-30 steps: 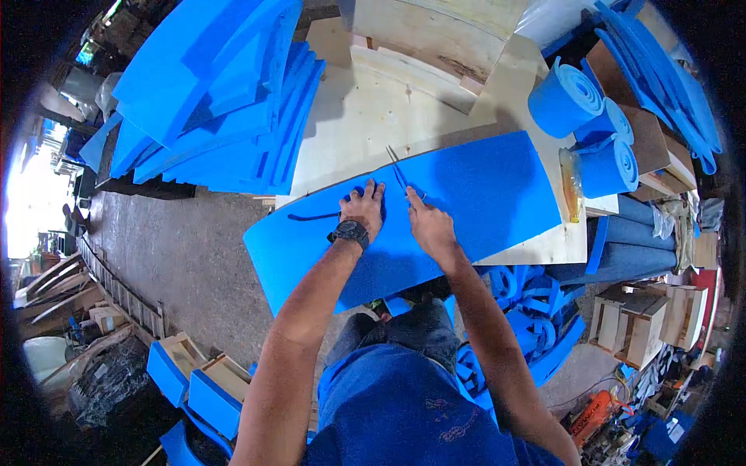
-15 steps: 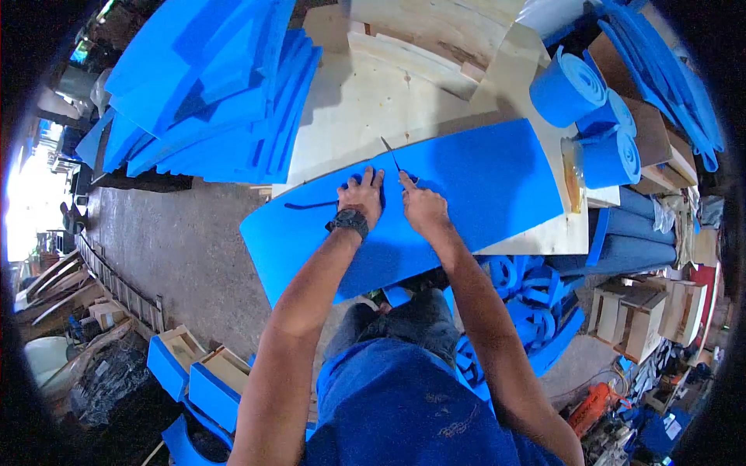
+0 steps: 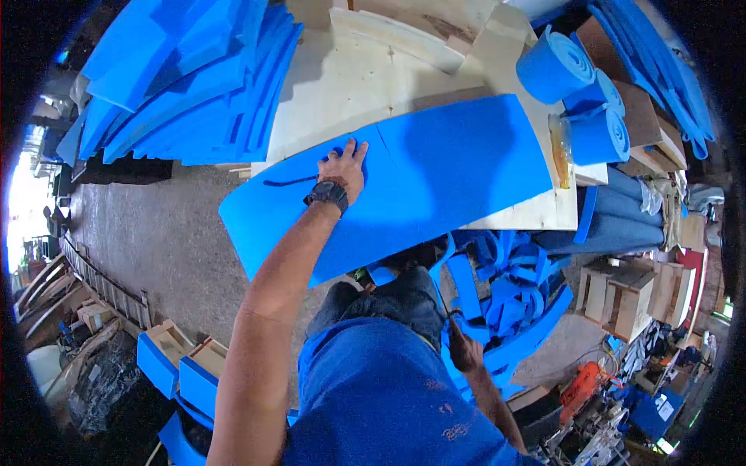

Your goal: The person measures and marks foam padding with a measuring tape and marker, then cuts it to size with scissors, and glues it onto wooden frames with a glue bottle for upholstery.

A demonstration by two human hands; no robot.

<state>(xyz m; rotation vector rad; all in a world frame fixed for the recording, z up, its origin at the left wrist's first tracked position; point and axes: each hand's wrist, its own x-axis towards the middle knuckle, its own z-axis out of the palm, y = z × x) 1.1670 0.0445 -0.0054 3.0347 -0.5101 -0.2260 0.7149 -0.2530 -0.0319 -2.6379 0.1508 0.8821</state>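
A large blue foam sheet [image 3: 458, 167] lies across the pale wooden board [image 3: 334, 78], with a short dark line or slit running in from its far edge. My left hand [image 3: 343, 169], with a watch on the wrist, presses flat on the foam, fingers spread. Beside it, a thin dark strip [image 3: 289, 182] rests on the sheet and reaches toward the wrist. Low beside my right leg, my right hand [image 3: 465, 351] is closed around a knife [image 3: 444, 299], its narrow blade pointing up and away. Shadow partly hides the fingers and handle.
Stacked blue foam sheets [image 3: 186, 85] stand at the far left, and foam rolls [image 3: 554, 66] at the right. Foam offcuts [image 3: 505, 287] are heaped below the board's right side. Wooden boxes [image 3: 618, 291] and an orange tool [image 3: 580, 388] are farther right. A ladder [image 3: 105, 283] lies on the left.
My right hand has drawn the knife back from the foam's far edge, down to my right side. My left hand stays pressed on the sheet. The whole view has shifted slightly.
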